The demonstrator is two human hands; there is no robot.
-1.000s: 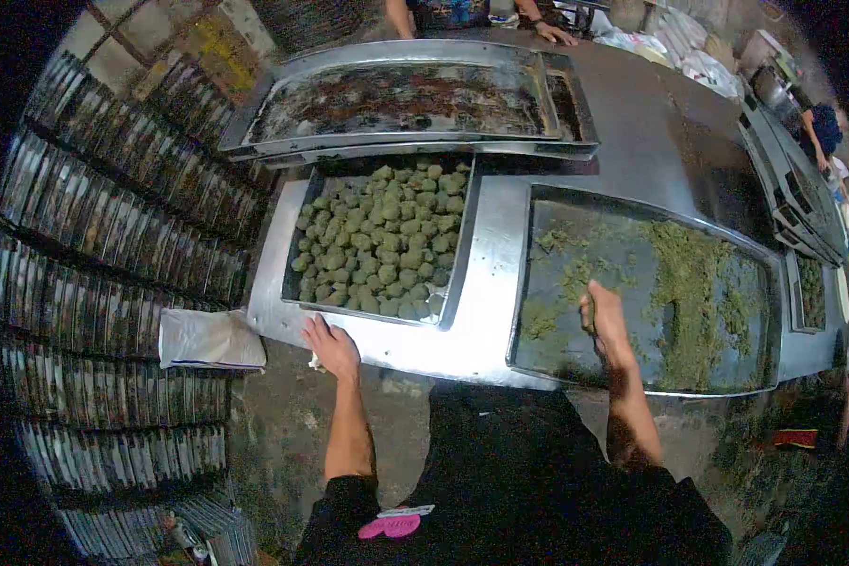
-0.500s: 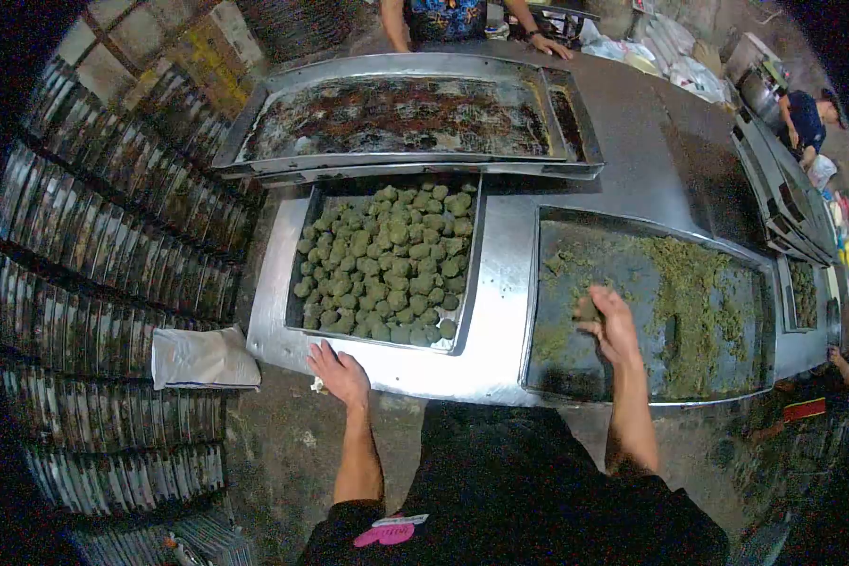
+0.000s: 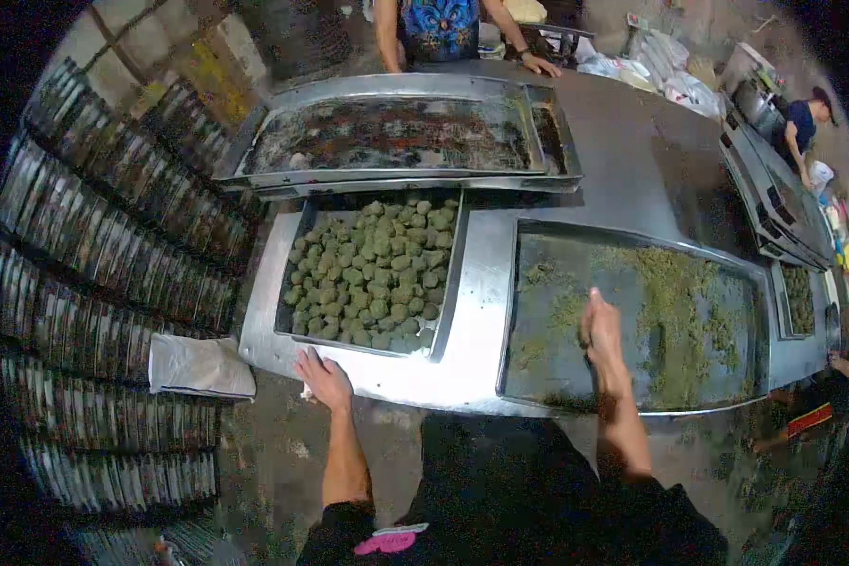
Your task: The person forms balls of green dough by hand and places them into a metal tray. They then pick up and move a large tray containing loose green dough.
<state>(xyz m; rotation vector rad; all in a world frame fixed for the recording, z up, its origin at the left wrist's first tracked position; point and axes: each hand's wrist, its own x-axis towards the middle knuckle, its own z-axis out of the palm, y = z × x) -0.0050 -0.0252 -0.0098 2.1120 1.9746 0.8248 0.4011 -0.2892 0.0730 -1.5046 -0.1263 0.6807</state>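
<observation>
My left hand (image 3: 326,379) rests at the table's front edge with its fingers spread, just below a tray (image 3: 453,283) heaped with green-coated balls (image 3: 373,269). A small white scrap shows beside the wrist. Over a wide shallow tray (image 3: 632,407) on the right hangs my right hand (image 3: 602,327), turned edge-on with its fingers curled together. Whatever lies inside those fingers is hidden from me. Green crumbs (image 3: 674,292) are spread across that tray, thickest on its right half, and bare metal shows between them.
Stacked empty-looking metal trays (image 3: 396,176) stand along the table's far side. Across from me a person's hand (image 3: 541,65) rests on the table. Racks of thin trays (image 3: 94,283) and a white sack (image 3: 198,366) are at left. More trays (image 3: 774,193) lean at right.
My right hand has turned from a cupped pose, with something greenish at the fingers, to edge-on. My left hand stays by the table edge. The view has shifted slightly.
</observation>
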